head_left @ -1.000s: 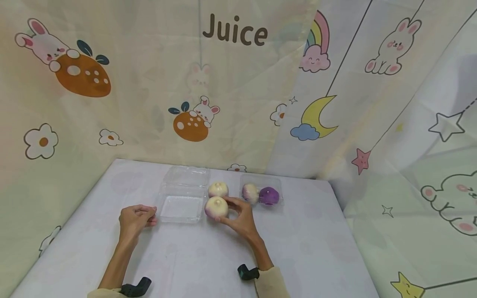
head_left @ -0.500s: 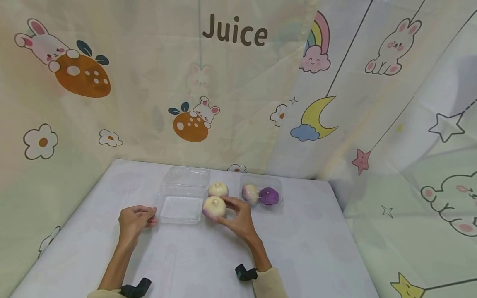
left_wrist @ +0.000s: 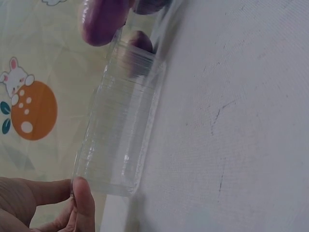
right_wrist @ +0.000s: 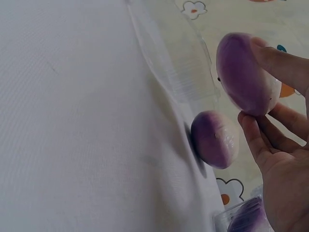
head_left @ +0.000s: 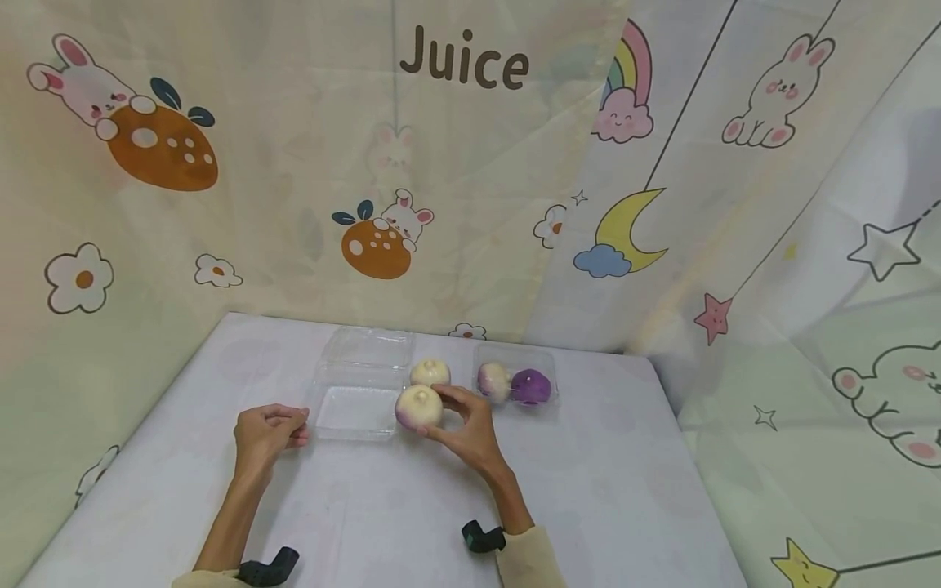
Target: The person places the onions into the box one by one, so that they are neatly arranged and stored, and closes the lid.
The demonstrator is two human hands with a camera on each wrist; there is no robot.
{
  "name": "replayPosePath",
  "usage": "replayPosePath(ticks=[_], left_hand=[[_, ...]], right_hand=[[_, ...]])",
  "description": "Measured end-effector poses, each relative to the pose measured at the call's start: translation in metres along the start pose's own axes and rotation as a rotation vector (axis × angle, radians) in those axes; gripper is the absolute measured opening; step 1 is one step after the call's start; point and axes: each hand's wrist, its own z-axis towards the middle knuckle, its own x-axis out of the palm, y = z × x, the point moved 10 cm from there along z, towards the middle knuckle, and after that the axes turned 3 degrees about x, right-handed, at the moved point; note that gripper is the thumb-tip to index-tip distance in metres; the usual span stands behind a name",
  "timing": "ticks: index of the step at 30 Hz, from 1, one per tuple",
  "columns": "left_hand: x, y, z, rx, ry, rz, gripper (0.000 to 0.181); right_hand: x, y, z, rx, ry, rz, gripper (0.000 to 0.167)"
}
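Note:
My right hand (head_left: pixel 474 433) holds a white-and-purple turnip (head_left: pixel 419 407) between thumb and fingers, white side up. It is raised off the table at the right edge of an open clear plastic clamshell box (head_left: pixel 358 437). Fingers and thumb of my left hand (head_left: pixel 266 433) pinch the box's left rim, plainest in the left wrist view. The box's lid (head_left: pixel 367 349) lies folded back, and nothing is inside. A second turnip (head_left: pixel 430 372) sits on the table behind the held one, also seen beside the box in the right wrist view.
Another clear plastic box (head_left: pixel 544 359) stands at the back right, holding a pale turnip (head_left: pixel 494 382) and a purple one (head_left: pixel 531 387). The white table (head_left: pixel 588 490) ends at a printed cloth backdrop (head_left: pixel 470 204).
My right hand has moved slightly left with the turnip, bringing it closer to the open box. The left hand has stayed at the box's rim.

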Motion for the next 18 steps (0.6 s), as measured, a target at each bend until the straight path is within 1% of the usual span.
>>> replayPosePath(ticks=[13,18], left_hand=[[-0.0003,0.0019,-0.0002,-0.013,0.002,-0.005,0.027],[-0.0005,0.0026,0.0004,-0.012,0.007,-0.009,0.028]], right_hand=[[0.0051,0.0035,0.0001,-0.001,0.009,-0.035,0.066],[0.0065,0.0047,0.0001,-0.012,0.003,-0.025,0.065]])
